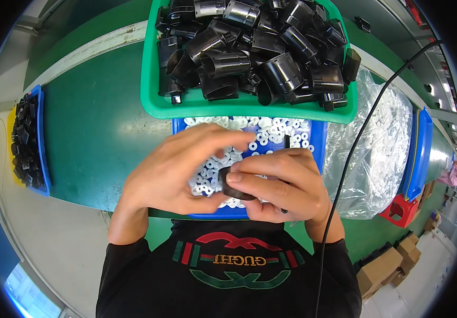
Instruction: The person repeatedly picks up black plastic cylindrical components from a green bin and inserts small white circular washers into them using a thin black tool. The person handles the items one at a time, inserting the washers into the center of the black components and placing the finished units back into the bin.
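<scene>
My right hand pinches a dark, rounded plastic part between thumb and fingers, over a blue tray. The hand hides much of the part, so its full shape does not show. To its left, my left hand is open and curved, thumb and fingers wide apart. The left thumb tip comes close to the part's lower side; whether it touches, I cannot tell. Small white ring-shaped washers lie loose in the tray, below and between my hands. A short black piece stands among them beyond my right hand.
A green bin heaped with black plastic sleeves stands just beyond the blue tray. A clear plastic bag with white pieces lies at right, crossed by a black cable. Another bin of black parts sits far left.
</scene>
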`<state>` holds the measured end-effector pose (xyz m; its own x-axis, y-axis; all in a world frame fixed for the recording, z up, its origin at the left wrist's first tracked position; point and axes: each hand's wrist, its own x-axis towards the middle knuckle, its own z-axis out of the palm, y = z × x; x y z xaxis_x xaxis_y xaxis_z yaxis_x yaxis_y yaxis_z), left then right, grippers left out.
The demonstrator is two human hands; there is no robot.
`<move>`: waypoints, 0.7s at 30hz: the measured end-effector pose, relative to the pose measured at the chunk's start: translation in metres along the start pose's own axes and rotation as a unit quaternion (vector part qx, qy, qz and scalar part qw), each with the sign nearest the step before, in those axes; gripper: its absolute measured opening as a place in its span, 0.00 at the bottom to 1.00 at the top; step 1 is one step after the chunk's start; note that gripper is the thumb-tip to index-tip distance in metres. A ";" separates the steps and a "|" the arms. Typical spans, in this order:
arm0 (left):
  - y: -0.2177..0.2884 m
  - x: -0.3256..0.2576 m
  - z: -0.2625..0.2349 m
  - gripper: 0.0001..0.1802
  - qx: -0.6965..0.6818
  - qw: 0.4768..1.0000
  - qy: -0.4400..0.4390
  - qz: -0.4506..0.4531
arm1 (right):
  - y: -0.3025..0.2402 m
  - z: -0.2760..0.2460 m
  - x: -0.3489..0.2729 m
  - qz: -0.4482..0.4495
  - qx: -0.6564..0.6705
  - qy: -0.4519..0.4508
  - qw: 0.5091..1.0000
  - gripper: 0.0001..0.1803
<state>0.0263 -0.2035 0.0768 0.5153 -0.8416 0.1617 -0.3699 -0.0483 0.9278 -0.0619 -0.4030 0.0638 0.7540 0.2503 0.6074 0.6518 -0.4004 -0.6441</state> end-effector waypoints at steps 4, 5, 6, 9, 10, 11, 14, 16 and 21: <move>-0.015 -0.003 0.021 0.27 0.023 0.998 -0.001 0.054 | -0.002 -0.002 0.004 0.002 0.002 -0.023 1.000 0.21; -0.017 -0.003 0.019 0.27 0.025 0.998 0.000 0.058 | -0.005 -0.006 0.005 0.014 0.020 -0.018 1.000 0.19; -0.020 -0.003 0.017 0.27 0.028 0.998 0.003 0.063 | -0.007 -0.011 0.006 0.025 0.039 -0.014 0.999 0.17; -0.020 -0.003 0.016 0.20 0.019 0.997 0.040 0.061 | -0.008 -0.028 0.007 0.007 0.171 0.030 0.985 0.12; -0.019 -0.004 0.013 0.17 0.011 0.998 0.033 0.061 | -0.010 -0.031 0.008 -0.006 0.238 0.060 0.969 0.10; -0.018 -0.004 0.011 0.14 0.003 0.998 0.028 0.061 | -0.015 -0.029 0.011 -0.013 0.331 0.114 0.936 0.05; -0.020 -0.003 0.013 0.15 -0.006 0.998 0.028 0.060 | -0.027 -0.033 0.032 -0.011 0.486 0.131 0.864 0.12; -0.020 -0.001 0.016 0.16 -0.030 0.998 0.013 0.048 | -0.038 -0.029 0.037 0.042 0.463 0.148 0.873 0.15; -0.018 -0.009 0.018 0.18 -0.047 0.999 0.001 -0.003 | -0.040 -0.009 0.043 0.095 0.427 0.135 0.889 0.16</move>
<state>0.0143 -0.2048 0.0529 0.5184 -0.8408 0.1558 -0.2929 -0.0034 0.9561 -0.0559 -0.3846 0.1199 0.8851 -0.0171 0.4651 0.4264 0.4305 -0.7955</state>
